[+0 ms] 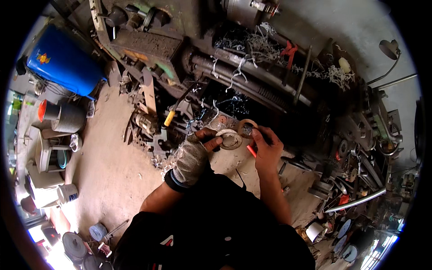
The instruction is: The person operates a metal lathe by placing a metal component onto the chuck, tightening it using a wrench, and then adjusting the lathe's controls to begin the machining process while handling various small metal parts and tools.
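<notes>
My left hand (193, 155), in a grey fingerless glove, pinches a pale metal ring (231, 147) at its left edge, the thumb on top. Beside it my bare right hand (268, 146) holds a smaller brownish ring (246, 122) between thumb and fingers. The two rings are side by side, very close; whether they touch I cannot tell. A red rod-like thing (251, 150) shows beside the right palm; whether the hand holds it is unclear. Both hands are in front of my dark shirt, above the floor.
A lathe (238, 72) littered with curled metal shavings (265, 42) stands ahead. Metal parts and a yellow-handled tool (169, 118) lie left of my hands. A blue barrel (63, 60) stands far left, near a metal bucket (71, 118). More parts crowd the right, by a curved bar (355, 201).
</notes>
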Tool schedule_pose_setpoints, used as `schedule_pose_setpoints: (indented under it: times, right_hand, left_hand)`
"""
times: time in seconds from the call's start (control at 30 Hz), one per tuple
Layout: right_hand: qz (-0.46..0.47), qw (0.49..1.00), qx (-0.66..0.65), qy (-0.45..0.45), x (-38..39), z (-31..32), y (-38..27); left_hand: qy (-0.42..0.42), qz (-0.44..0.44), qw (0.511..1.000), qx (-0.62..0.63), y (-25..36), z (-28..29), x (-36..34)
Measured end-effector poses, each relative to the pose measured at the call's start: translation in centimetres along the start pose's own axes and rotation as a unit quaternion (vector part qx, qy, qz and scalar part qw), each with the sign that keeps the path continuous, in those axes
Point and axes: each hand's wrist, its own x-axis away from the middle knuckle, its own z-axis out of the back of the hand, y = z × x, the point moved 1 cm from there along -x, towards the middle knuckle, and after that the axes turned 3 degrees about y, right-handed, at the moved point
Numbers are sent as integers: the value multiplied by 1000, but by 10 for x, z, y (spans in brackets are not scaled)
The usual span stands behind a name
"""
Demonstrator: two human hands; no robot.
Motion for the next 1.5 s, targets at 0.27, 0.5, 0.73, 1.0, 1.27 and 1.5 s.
schedule_pose_setpoints:
  times: [0.27,0.5,0.73,1.0,1.27,1.5]
  right_hand:
    - [0,991,-90,-101,-57,-26,-16]
    - [39,971,-23,-234,-87,-14,-31]
    - [-10,966,-12,-259,-85,3,-37]
    - [-22,966,-25,-255,-76,7,-35]
    - [31,976,-34,-213,-77,8,-22]
    - [61,979,-15,-192,-78,10,-21]
  left_hand:
    - [-101,-53,991,67,32,-2,-79]
    - [-58,-57,997,20,27,-18,-83]
    - [-7,-62,997,50,29,-44,-62]
    - [18,-75,997,14,26,-49,-54]
    - [8,-121,992,32,22,-50,-59]
    - [-15,-156,987,-32,15,-45,-67]
